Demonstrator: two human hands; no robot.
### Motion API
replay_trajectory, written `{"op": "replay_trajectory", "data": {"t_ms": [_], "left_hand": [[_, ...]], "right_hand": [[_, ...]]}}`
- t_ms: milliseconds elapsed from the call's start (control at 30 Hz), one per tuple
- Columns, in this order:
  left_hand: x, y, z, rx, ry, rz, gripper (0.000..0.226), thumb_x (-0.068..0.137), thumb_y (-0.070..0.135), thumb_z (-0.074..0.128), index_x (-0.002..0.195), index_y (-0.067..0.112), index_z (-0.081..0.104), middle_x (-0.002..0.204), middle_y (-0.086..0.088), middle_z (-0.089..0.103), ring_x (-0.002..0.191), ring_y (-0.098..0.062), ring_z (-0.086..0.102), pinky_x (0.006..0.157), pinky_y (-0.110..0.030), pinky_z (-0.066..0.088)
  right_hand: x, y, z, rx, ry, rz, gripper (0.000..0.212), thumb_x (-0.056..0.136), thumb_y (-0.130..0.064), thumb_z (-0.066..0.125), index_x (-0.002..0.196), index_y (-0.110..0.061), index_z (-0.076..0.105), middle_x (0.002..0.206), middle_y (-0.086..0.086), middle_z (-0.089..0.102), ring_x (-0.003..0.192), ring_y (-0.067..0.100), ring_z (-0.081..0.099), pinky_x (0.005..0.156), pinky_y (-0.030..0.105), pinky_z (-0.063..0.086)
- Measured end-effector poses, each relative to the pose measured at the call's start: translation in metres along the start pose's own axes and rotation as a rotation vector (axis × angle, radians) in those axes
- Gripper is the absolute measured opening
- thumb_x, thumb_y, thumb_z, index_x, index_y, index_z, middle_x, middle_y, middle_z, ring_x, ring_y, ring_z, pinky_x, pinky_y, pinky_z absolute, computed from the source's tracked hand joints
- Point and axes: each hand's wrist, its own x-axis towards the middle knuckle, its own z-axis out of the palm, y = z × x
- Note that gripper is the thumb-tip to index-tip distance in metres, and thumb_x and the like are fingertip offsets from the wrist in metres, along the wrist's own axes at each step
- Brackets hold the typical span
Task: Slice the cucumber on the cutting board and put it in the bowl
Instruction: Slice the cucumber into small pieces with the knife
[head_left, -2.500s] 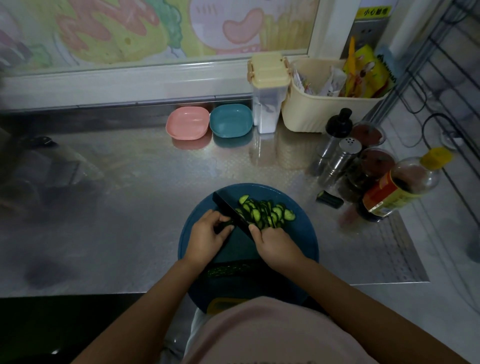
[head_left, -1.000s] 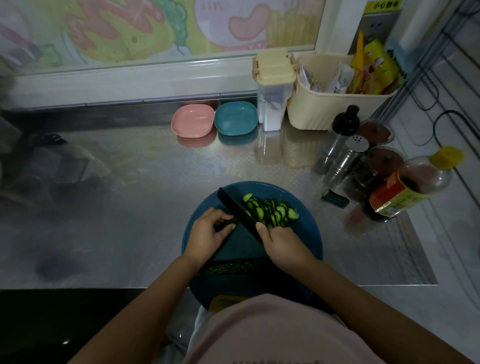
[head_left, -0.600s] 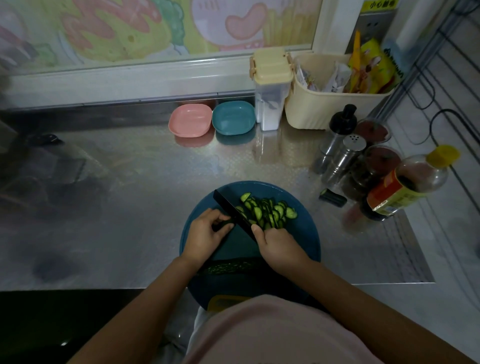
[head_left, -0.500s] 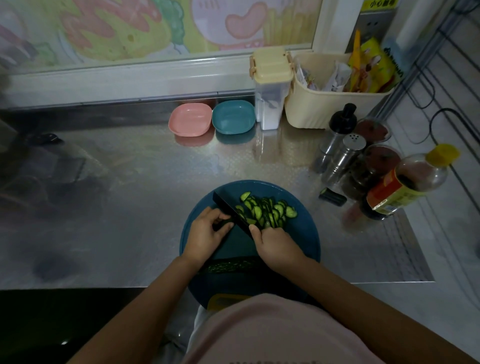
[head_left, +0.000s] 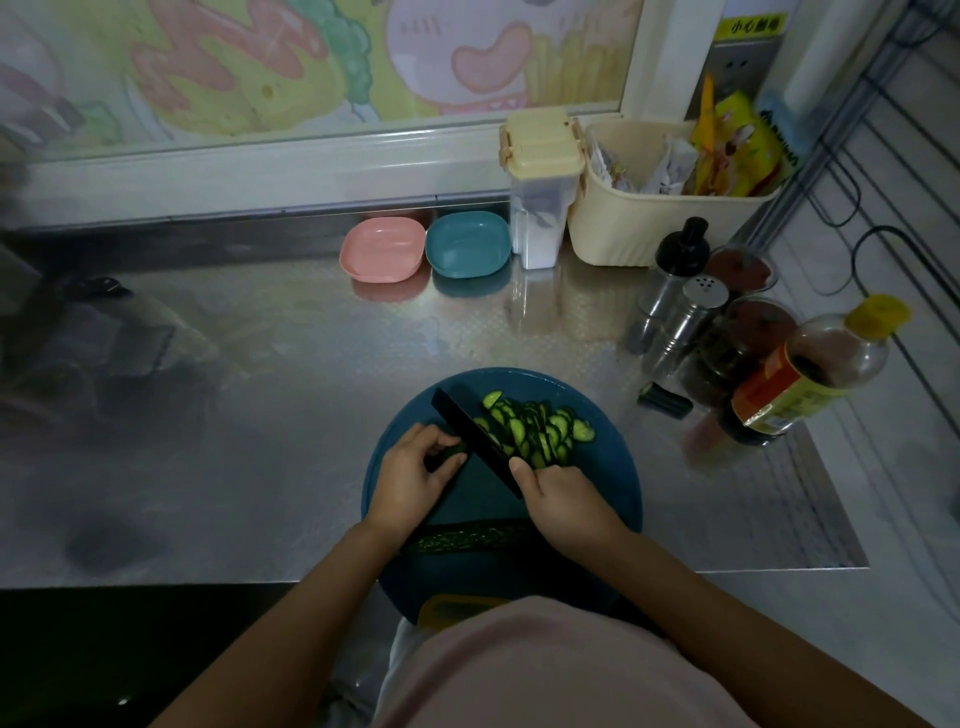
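The round blue cutting board (head_left: 597, 499) sits at the near edge of the bench (head_left: 260, 389), roughly midway along it. On the board's far half the left hand (head_left: 410, 480) holds a short cucumber stub (head_left: 451, 457), fingers curled over it and close to the black knife (head_left: 475, 439), whose blade runs diagonally just right of the stub. The right hand (head_left: 563, 501) has its fingers wrapped round the knife's handle, which the grip hides. A fanned heap of slices (head_left: 535, 431) lies close against the blade's right side. A long unsliced cucumber piece (head_left: 467, 538) lies across the near part of the board, between the wrists. A pink bowl (head_left: 382, 249) and a blue bowl (head_left: 466, 244) stand side by side at the far edge of the bench, well apart from the board, and neither seems to hold any cucumber

Slicing looks well along, with this stub nearly used up. With so little left to hold, the left fingertips should stay tucked back so the knuckles guide the blade, retreating a little after each cut. Straight downward strokes would keep the slices even. Once the stub is too short to pin safely, it is better set aside or laid on its cut face. The light is dim, so a slow pace seems wise; the long piece likely comes next, before anything goes to a bowl
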Motion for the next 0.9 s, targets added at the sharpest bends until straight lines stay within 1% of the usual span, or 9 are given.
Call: {"op": "replay_trajectory", "data": {"t_ms": [167,233,333,400,500,600,667,800,900], "left_hand": [[-0.001,-0.001,0.0,-0.002,0.013,0.004,0.013,0.076,0.01,0.076,0.081,0.013,0.065,0.08,0.004,0.059,0.081,-0.007,0.056,0.069,-0.004,0.04],[-0.001,-0.001,0.0,-0.004,0.017,0.009,0.013,0.076,0.01,0.076,0.08,0.013,0.065,0.08,0.003,0.06,0.08,-0.007,0.056,0.069,-0.004,0.04],[0.0,-0.001,0.0,-0.002,0.018,0.009,0.012,0.076,0.01,0.077,0.081,0.012,0.066,0.08,0.001,0.061,0.075,-0.003,0.056,0.069,-0.003,0.04],[-0.001,-0.001,0.0,-0.001,0.019,0.005,0.012,0.076,0.01,0.077,0.081,0.011,0.066,0.08,0.0,0.061,0.075,-0.004,0.056,0.068,-0.003,0.039],[-0.002,-0.002,0.002,0.01,0.022,0.005,0.011,0.076,0.009,0.076,0.081,0.009,0.066,0.079,0.002,0.057,0.075,-0.004,0.054,0.068,-0.003,0.039],[-0.003,-0.003,0.002,0.027,0.021,0.026,0.012,0.077,0.008,0.075,0.08,0.008,0.064,0.079,0.004,0.054,0.078,-0.004,0.052,0.068,-0.004,0.039],[-0.003,-0.004,0.001,0.028,0.018,0.035,0.012,0.076,0.008,0.076,0.081,0.008,0.064,0.082,0.003,0.056,0.08,-0.004,0.053,0.07,-0.005,0.041],[-0.006,-0.004,0.001,0.012,0.026,0.05,0.012,0.077,0.007,0.075,0.083,0.008,0.065,0.084,0.004,0.056,0.082,-0.002,0.054,0.075,-0.004,0.042],[-0.004,-0.003,0.001,0.008,0.032,0.037,0.012,0.077,0.008,0.075,0.082,0.01,0.064,0.083,0.008,0.055,0.082,-0.003,0.055,0.074,-0.005,0.041]], "right_hand": [[-0.001,-0.006,-0.002,0.001,0.008,-0.029,0.061,0.101,-0.043,0.024,0.049,-0.014,0.037,0.051,0.002,0.041,0.049,0.017,0.042,0.05,0.033,0.03],[-0.001,-0.005,0.0,-0.007,0.006,-0.023,0.061,0.101,-0.043,0.023,0.049,-0.014,0.038,0.051,0.002,0.041,0.049,0.016,0.042,0.05,0.032,0.029],[0.001,-0.004,0.001,-0.005,0.004,-0.019,0.061,0.102,-0.043,0.023,0.049,-0.014,0.038,0.051,0.002,0.041,0.049,0.016,0.042,0.046,0.027,0.028],[0.004,-0.003,0.004,-0.001,0.001,-0.01,0.061,0.101,-0.044,0.022,0.05,-0.015,0.039,0.052,0.003,0.043,0.052,0.019,0.045,0.049,0.031,0.032],[0.01,-0.005,0.009,-0.009,-0.015,0.007,0.061,0.1,-0.046,0.019,0.052,-0.016,0.04,0.055,0.003,0.044,0.061,0.026,0.051,0.06,0.034,0.04],[0.012,-0.007,0.011,-0.01,-0.005,0.012,0.063,0.1,-0.047,0.018,0.052,-0.014,0.043,0.054,0.004,0.046,0.062,0.028,0.056,0.063,0.039,0.047],[0.011,-0.006,0.011,-0.017,0.005,0.016,0.062,0.1,-0.046,0.02,0.052,-0.014,0.043,0.053,0.004,0.045,0.06,0.027,0.054,0.061,0.038,0.046],[0.01,-0.001,0.006,-0.015,-0.001,0.026,0.061,0.101,-0.044,0.023,0.051,-0.013,0.041,0.052,0.003,0.043,0.05,0.019,0.045,0.05,0.032,0.033],[0.007,-0.002,0.005,-0.018,-0.006,0.004,0.061,0.101,-0.043,0.024,0.05,-0.013,0.038,0.051,0.003,0.04,0.051,0.02,0.043,0.05,0.033,0.031]]}}
